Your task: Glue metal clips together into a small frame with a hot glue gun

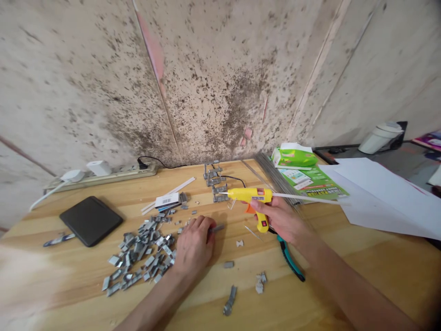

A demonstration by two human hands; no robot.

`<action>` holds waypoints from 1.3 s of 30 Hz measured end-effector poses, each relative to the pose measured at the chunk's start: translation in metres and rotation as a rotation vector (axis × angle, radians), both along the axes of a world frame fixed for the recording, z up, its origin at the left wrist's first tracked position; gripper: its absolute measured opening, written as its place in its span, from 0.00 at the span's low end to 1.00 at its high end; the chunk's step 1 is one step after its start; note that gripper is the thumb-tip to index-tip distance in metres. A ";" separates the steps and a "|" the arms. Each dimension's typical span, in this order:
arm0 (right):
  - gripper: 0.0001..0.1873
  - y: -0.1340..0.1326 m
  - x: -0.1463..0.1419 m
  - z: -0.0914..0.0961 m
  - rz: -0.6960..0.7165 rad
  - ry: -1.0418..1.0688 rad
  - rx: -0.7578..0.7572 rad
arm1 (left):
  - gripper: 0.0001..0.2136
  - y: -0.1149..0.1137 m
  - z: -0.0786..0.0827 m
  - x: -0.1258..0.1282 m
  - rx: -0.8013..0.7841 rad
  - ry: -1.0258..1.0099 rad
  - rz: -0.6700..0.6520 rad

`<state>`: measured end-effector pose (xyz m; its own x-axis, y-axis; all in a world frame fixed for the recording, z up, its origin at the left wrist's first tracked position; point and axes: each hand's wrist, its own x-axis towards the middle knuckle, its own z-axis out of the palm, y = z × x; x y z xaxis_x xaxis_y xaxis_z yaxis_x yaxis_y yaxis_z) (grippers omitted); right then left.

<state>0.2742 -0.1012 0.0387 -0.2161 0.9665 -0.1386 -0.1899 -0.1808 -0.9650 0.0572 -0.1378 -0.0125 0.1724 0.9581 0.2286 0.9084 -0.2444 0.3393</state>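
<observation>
The right hand (277,215) held a glue gun (241,195) above the bench (196,305); the left hand's (194,243) fingers pinched a small grey piece (217,228) low over it. Gluing seemed underway, calling for steady aim.

I can read no text at this resolution. The label on the yellow glue gun (246,195) is too small. Toward the rear edge of the bench (193,303), left of centre, a white card (167,199) displays a barcode. Right of centre, near that edge, a green leaflet (321,177) carries illegible print.
</observation>
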 end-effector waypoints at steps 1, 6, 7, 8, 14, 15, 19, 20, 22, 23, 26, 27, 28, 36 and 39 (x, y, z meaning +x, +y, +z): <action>0.21 0.000 0.000 0.000 0.000 0.008 0.003 | 0.08 0.000 0.000 0.000 0.000 -0.010 -0.009; 0.22 0.000 0.003 0.001 0.055 0.009 0.006 | 0.10 -0.005 0.001 -0.001 -0.009 -0.055 -0.040; 0.22 0.001 0.004 0.002 0.080 0.010 0.016 | 0.10 -0.006 0.002 -0.001 -0.011 -0.069 -0.038; 0.21 0.001 0.005 0.002 0.102 0.012 0.027 | 0.09 -0.008 0.004 -0.001 -0.009 -0.081 -0.031; 0.15 0.003 0.008 -0.001 0.142 0.006 0.048 | 0.07 -0.013 0.012 0.002 0.017 -0.015 0.000; 0.15 0.003 0.009 -0.001 0.135 0.005 0.045 | 0.07 -0.013 0.012 0.003 0.020 0.014 0.000; 0.14 0.004 0.010 -0.003 0.118 0.004 0.032 | 0.08 -0.012 0.008 0.006 0.020 0.090 0.001; 0.13 0.004 0.010 -0.004 0.115 -0.005 0.023 | 0.08 -0.012 0.008 0.007 0.013 0.091 0.000; 0.12 0.004 0.010 -0.004 0.113 -0.032 -0.009 | 0.08 -0.011 0.006 0.007 0.001 0.081 0.001; 0.11 0.003 0.010 -0.004 0.113 -0.040 -0.021 | 0.08 -0.011 0.006 0.007 -0.005 0.074 0.002; 0.11 0.003 0.009 -0.004 0.123 -0.041 -0.030 | 0.08 -0.011 0.005 0.006 -0.018 0.050 0.010; 0.11 0.003 0.009 -0.003 0.121 -0.039 -0.030 | 0.07 -0.010 0.005 0.005 -0.021 0.034 0.015; 0.11 0.003 0.009 -0.002 0.119 -0.044 -0.032 | 0.07 -0.010 0.005 0.004 -0.023 0.011 0.024; 0.16 0.002 0.018 0.004 0.159 -0.140 0.049 | 0.10 -0.003 0.009 0.003 -0.118 -0.499 0.113; 0.18 0.001 0.019 0.007 0.169 -0.166 0.093 | 0.13 -0.001 0.007 0.004 -0.174 -0.798 0.118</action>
